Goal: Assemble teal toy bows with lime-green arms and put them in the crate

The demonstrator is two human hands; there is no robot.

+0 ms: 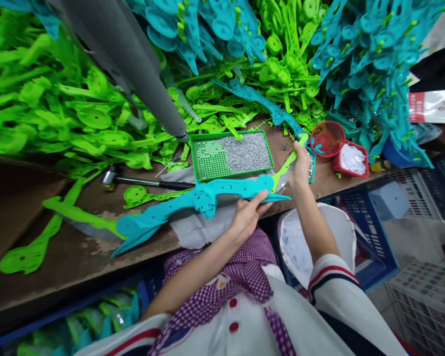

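Note:
A long teal plastic toy part (193, 202) lies across the wooden bench (77, 247) on a grey cloth (200, 230). My left hand (249, 215) grips its right end, thumb on top and fingers curled under. My right hand (301, 165) is closed round a slim green plastic piece (287, 165) that runs down-left toward the teal part. Just behind the teal part sits a green tray (230, 157) with a perforated grid on its left side and a heap of small silver screws on its right.
Heaps of green (77, 113) and teal (367, 54) plastic parts cover the back of the bench. A hammer (141, 181) lies left of the tray. A red basket (327, 138) and a red box (352, 159) stand at right. Plastic crates (422, 198) sit beyond the bench's right end.

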